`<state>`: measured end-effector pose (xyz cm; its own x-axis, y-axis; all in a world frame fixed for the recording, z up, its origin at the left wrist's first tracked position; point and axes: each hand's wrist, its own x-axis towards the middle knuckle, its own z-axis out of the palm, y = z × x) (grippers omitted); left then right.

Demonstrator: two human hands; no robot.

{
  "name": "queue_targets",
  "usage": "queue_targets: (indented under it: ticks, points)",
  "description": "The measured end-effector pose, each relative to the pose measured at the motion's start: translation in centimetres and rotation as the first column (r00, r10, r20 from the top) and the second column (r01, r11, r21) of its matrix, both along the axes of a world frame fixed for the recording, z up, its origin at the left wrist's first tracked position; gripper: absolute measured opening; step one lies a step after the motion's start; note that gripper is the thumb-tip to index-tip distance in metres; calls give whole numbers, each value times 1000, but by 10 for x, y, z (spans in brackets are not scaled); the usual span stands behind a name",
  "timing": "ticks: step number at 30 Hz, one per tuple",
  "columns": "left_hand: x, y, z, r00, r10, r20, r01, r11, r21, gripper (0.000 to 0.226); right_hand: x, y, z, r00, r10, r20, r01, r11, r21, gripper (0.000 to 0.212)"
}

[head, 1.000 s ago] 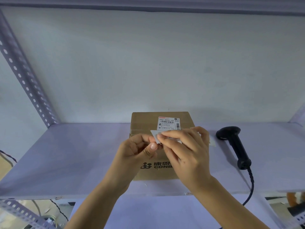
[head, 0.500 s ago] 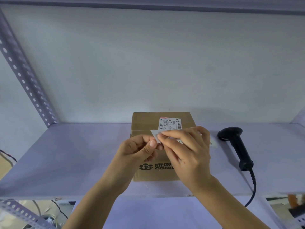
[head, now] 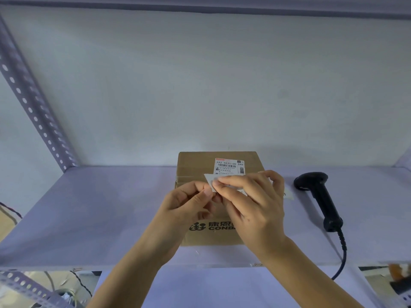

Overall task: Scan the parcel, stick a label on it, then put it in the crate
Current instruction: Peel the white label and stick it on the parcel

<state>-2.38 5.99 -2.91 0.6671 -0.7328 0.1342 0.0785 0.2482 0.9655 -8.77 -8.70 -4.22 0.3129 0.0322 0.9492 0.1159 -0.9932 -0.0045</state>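
A brown cardboard parcel point(head: 195, 165) stands on the white shelf point(head: 100, 210), with a printed barcode sticker point(head: 229, 166) on its top and a dark logo on its front. Just in front of it, my left hand point(head: 186, 203) and my right hand point(head: 251, 201) pinch a small white label point(head: 210, 180) between thumbs and fingertips. The label's left corner pokes up above my fingers; the rest is hidden behind my right hand. No crate is in sight.
A black handheld scanner point(head: 320, 196) lies on the shelf to the right of the parcel, its coiled cable point(head: 342, 250) dropping over the front edge. A small white slip point(head: 288, 194) lies beside it. A perforated metal upright point(head: 33, 107) rises at the left.
Almost nothing has moved. Both hands keep pinching the label in front of the parcel, with only slight finger shifts.
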Motion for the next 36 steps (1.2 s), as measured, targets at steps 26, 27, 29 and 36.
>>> queue_targets:
  ticks: [26,27,29,36]
  points:
    - [-5,-5,-1,996,-27,-86,26,1000,-17,24,-5,-5,-1,1000,-16,6,16,1000,-19,14]
    - [-5,-5,0,996,-26,-85,25,1000,-15,24,-5,-5,0,1000,-16,7,16,1000,-20,14]
    - [-5,-4,0,996,-23,-85,22,1000,-12,24,-5,-5,0,1000,-13,8,13,1000,-21,15]
    - [-7,-2,0,996,-3,-84,3,1000,-5,23,-5,-2,0,1000,-7,6,8,1000,-16,14]
